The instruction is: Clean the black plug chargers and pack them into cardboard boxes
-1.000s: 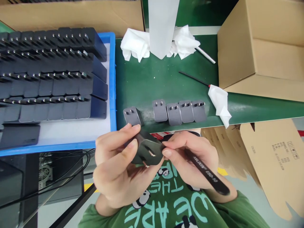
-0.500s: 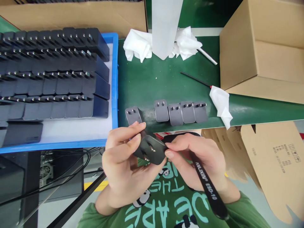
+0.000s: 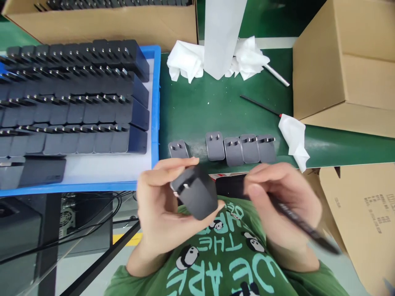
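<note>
My left hand (image 3: pixel 163 205) is closed round a black plug-in charger (image 3: pixel 200 193), its metal prongs facing left. The charger is tilted above my lap, just off the near edge of the table. My right hand (image 3: pixel 277 201), blurred, is closed on a pair of black tweezers (image 3: pixel 304 226) whose back end points down to the right. The right fingers are apart from the charger. Just beyond my left fingers, a single charger (image 3: pixel 179 149) stands on the green table. To its right is a short row of chargers (image 3: pixel 233 150), prongs up.
A blue tray (image 3: pixel 156 107) packed with rows of chargers is on the left, before a cardboard box (image 3: pixel 101 24). On the right stands an open carton (image 3: pixel 319 78). White wipes (image 3: pixel 187 59) and a thin black tool (image 3: pixel 261 105) partly wrapped in a wipe lie on the table (image 3: pixel 197 111).
My right hand has moved right, away from the charger, with the tweezers. My left hand has turned the charger so its prongs now face left. The whole view has shifted slightly.
</note>
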A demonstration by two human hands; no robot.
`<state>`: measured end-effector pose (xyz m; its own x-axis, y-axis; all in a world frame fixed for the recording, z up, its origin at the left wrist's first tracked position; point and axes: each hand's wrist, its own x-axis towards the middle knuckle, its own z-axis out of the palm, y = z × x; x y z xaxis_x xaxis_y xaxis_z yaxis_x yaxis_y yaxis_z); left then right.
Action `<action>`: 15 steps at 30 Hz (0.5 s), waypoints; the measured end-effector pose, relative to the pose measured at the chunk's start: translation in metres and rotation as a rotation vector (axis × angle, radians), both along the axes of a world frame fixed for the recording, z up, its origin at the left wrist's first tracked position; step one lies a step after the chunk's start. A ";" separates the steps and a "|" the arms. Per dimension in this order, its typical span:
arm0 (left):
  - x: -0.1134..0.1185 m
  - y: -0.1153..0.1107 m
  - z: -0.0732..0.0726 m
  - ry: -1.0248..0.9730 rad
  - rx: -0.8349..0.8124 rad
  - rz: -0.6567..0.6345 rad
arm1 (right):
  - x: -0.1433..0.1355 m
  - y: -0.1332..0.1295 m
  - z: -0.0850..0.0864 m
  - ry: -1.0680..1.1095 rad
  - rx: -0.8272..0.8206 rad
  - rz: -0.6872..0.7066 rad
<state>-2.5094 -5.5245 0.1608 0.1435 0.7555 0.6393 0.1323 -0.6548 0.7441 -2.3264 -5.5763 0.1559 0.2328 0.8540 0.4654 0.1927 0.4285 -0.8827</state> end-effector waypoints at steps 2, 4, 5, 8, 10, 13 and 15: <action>-0.007 0.008 0.005 -0.044 0.025 -0.001 | 0.007 0.001 -0.003 0.161 0.058 -0.012; -0.013 0.018 0.009 -0.037 0.058 -0.028 | 0.012 0.001 -0.004 0.211 0.088 -0.007; -0.015 0.024 0.011 0.003 0.070 -0.058 | 0.014 0.000 -0.004 0.219 0.094 -0.015; -0.018 0.040 0.012 0.227 0.075 -0.148 | 0.015 -0.002 -0.003 0.222 0.091 -0.031; -0.018 0.047 0.012 0.338 0.061 -0.144 | 0.014 -0.002 -0.003 0.205 0.081 -0.074; -0.020 0.051 0.011 0.376 0.036 -0.090 | 0.016 -0.001 -0.004 0.082 0.151 -0.169; -0.022 0.052 0.009 0.398 -0.003 -0.055 | 0.016 0.002 -0.003 0.023 0.245 -0.233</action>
<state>-2.5309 -5.4721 0.1698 0.4201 0.7412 0.5235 0.3751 -0.6671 0.6436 -2.3100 -5.5746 0.1530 0.4217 0.6399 0.6424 0.2915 0.5752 -0.7643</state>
